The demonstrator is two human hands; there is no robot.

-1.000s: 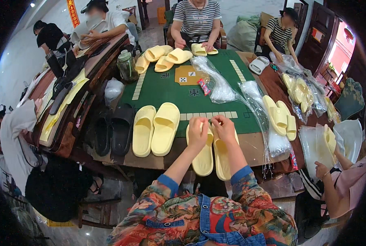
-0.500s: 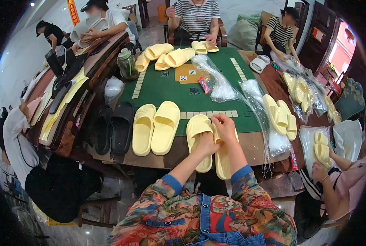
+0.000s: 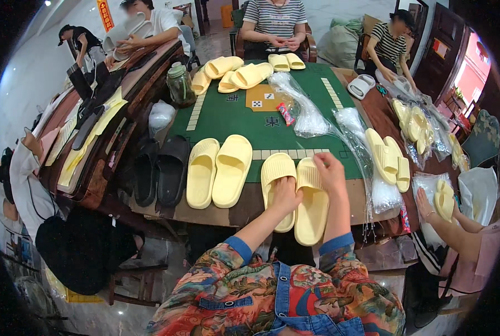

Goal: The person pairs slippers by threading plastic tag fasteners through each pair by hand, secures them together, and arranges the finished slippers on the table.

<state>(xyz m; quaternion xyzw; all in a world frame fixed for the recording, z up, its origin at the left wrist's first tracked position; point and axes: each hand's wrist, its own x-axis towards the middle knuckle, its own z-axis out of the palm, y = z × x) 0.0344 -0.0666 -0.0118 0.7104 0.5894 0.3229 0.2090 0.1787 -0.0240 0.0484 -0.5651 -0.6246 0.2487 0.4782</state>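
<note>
A pair of yellow slide slippers lies side by side at the table's near edge, toes away from me. The fingers of my left hand reach under the strap of the left yellow slipper, their tips hidden inside, the thumb toward the other slipper. Over the toe end of the right yellow slipper my right hand is closed in a pinch; what it holds, if anything, is too small to make out. Beside my right forearm lies a bundle of thin clear plastic strands.
To the left stand another yellow pair and black slippers. More yellow slippers lie at the green table's far side, with a glass jar near them. On the right are another yellow pair and co-workers handling slippers and bags.
My right hand has moved slightly right and opened a gap from my left hand, uncovering the right slipper's strap. The person across has brought both hands together.
</note>
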